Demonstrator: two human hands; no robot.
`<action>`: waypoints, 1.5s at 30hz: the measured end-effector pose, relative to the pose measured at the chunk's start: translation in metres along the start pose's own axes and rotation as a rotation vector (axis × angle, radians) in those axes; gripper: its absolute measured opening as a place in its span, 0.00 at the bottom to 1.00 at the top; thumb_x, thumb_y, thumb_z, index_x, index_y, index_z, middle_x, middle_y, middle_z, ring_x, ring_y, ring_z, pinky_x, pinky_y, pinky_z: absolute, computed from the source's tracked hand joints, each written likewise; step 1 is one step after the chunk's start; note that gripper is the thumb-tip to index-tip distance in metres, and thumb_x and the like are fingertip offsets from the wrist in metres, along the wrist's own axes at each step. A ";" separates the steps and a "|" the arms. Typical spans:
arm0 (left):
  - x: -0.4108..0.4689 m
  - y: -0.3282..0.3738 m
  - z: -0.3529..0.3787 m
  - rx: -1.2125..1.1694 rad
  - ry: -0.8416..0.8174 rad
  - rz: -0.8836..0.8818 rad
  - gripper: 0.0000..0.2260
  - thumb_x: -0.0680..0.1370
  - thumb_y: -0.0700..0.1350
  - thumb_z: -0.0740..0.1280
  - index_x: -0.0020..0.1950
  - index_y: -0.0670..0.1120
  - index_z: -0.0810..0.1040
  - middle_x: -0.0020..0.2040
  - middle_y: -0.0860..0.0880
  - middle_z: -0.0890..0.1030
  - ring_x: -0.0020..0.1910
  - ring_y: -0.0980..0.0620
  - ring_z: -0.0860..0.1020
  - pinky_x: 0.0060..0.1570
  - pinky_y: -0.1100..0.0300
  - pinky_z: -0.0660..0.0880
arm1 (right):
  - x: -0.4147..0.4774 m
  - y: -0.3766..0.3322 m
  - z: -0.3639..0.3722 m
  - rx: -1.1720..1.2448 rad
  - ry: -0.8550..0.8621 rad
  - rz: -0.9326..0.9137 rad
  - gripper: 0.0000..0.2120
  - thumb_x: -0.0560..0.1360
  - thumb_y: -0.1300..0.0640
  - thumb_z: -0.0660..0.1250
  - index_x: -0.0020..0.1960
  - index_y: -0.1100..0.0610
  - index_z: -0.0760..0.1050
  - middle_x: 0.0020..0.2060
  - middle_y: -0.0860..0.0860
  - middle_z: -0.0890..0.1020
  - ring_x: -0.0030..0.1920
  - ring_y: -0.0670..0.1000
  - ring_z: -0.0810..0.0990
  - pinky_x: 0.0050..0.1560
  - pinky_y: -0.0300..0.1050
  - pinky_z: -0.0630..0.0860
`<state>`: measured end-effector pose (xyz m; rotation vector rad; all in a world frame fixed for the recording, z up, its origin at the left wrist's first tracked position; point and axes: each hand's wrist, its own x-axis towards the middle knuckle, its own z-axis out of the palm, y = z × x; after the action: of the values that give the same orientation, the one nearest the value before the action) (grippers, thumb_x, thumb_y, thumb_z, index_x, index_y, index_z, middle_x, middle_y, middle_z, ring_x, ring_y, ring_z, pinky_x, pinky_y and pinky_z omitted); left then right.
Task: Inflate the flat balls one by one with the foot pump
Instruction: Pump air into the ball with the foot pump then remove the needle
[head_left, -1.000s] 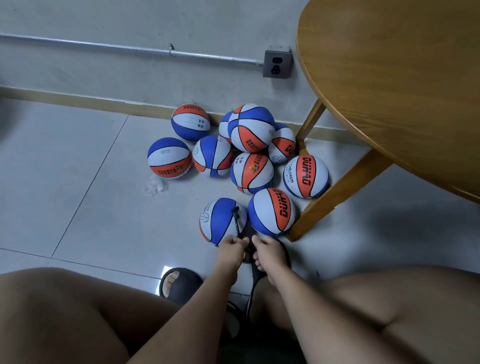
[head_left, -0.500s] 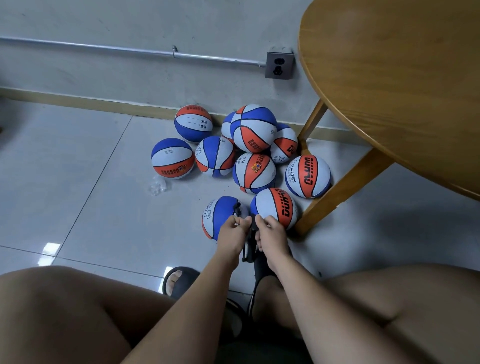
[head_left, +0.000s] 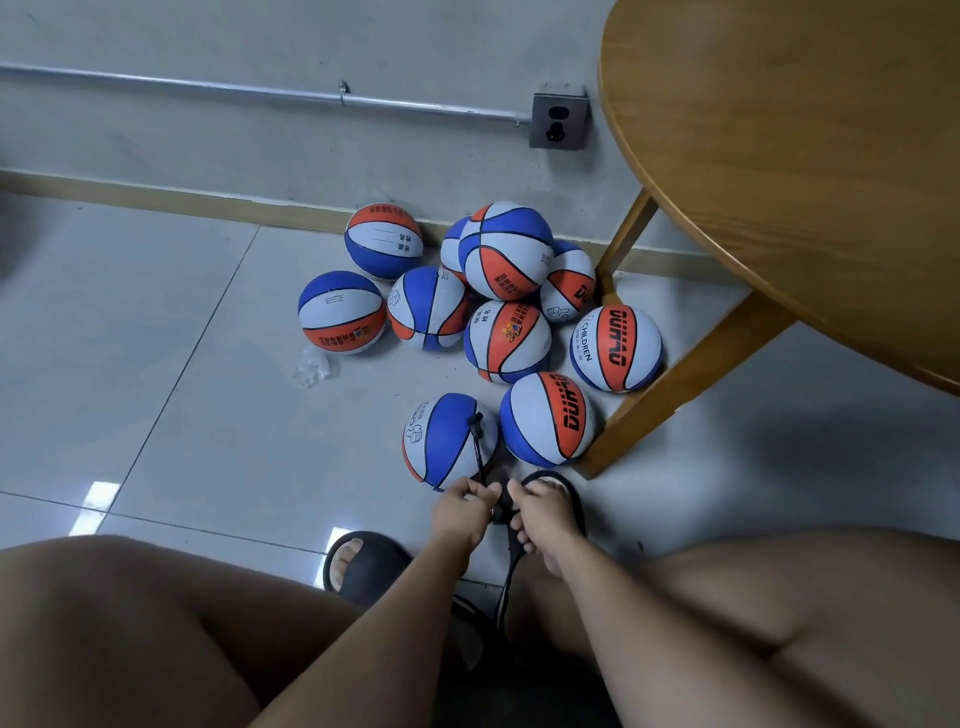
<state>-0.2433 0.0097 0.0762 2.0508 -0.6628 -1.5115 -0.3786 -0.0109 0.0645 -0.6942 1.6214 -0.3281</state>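
A blue, white and orange ball (head_left: 439, 441) lies on the floor tiles just in front of my hands. A thin black hose (head_left: 477, 441) is plugged into its top and runs down to the black pump (head_left: 503, 512). The pump stands between my feet, mostly hidden by my hands. My left hand (head_left: 462, 506) and my right hand (head_left: 543, 506) each grip one side of the pump's handle, low near the floor. Several more balls of the same colours (head_left: 506, 254) are heaped against the wall behind it.
A round wooden table (head_left: 779, 156) overhangs on the right, its slanted leg (head_left: 675, 384) touching the nearest balls. A wall socket (head_left: 558, 120) and pipe run along the wall. A scrap of clear plastic (head_left: 311, 369) lies left of the pile. My feet wear black sandals (head_left: 363, 564).
Both hands rose with the pump handle half a second ago and have now come back down near the floor. The ball on the hose has stayed in place.
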 end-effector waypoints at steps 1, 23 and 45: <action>-0.002 0.001 -0.001 0.000 0.013 0.003 0.13 0.82 0.52 0.73 0.44 0.46 0.75 0.37 0.50 0.81 0.37 0.52 0.76 0.39 0.58 0.71 | -0.001 -0.002 0.000 0.001 0.005 -0.002 0.15 0.85 0.46 0.66 0.47 0.56 0.79 0.32 0.53 0.79 0.26 0.49 0.70 0.27 0.40 0.65; 0.000 0.023 -0.010 -0.136 -0.018 0.089 0.13 0.81 0.53 0.71 0.45 0.47 0.74 0.36 0.51 0.76 0.31 0.54 0.69 0.35 0.58 0.68 | -0.006 -0.030 0.001 0.055 0.035 -0.155 0.19 0.83 0.45 0.68 0.48 0.62 0.76 0.31 0.54 0.77 0.28 0.52 0.69 0.27 0.43 0.64; -0.004 0.078 -0.034 -0.246 -0.061 0.172 0.13 0.81 0.50 0.73 0.43 0.46 0.73 0.32 0.54 0.76 0.30 0.56 0.71 0.33 0.64 0.71 | -0.010 -0.080 0.007 0.099 0.136 -0.353 0.28 0.70 0.35 0.68 0.42 0.62 0.70 0.30 0.53 0.75 0.32 0.53 0.70 0.36 0.51 0.68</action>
<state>-0.2185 -0.0430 0.1389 1.7259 -0.6247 -1.4810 -0.3510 -0.0660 0.1178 -0.8982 1.5949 -0.7210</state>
